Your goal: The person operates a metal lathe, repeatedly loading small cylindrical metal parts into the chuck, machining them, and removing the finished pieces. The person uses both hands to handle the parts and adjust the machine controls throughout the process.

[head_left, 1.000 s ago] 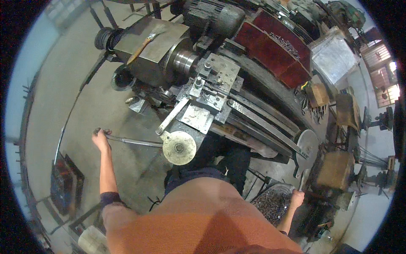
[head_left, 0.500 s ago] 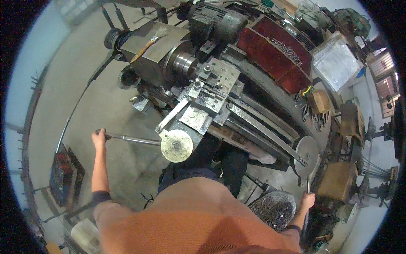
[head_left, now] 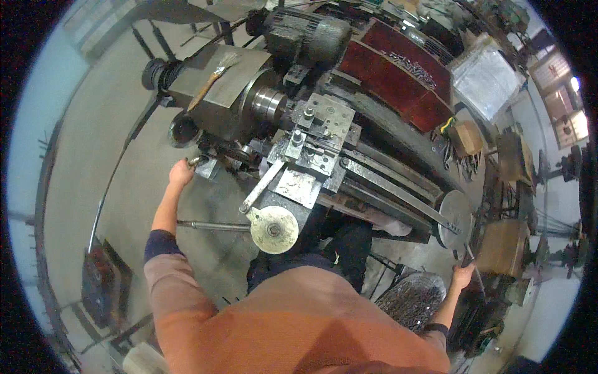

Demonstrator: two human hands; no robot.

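I stand at a grey metal lathe. My left hand reaches forward and is closed around a small metal lever on the front of the headstock. My right hand is stretched out to the right, and its fingers are wrapped around a thin dark crank handle just below the grey handwheel at the lathe's right end. A long horizontal steel rod runs beneath my left forearm, free of both hands. It ends at the cream round handwheel on the carriage.
A paintbrush lies on top of the headstock. The tool post sits mid-bed. A wire basket of metal swarf stands on the floor near my right arm. Wooden boxes and clutter crowd the right side; a dark crate sits on the floor at left.
My left hand has let go of the long steel rod and moved up to the small lever by the headstock. My right hand has risen to the crank handle under the right handwheel.
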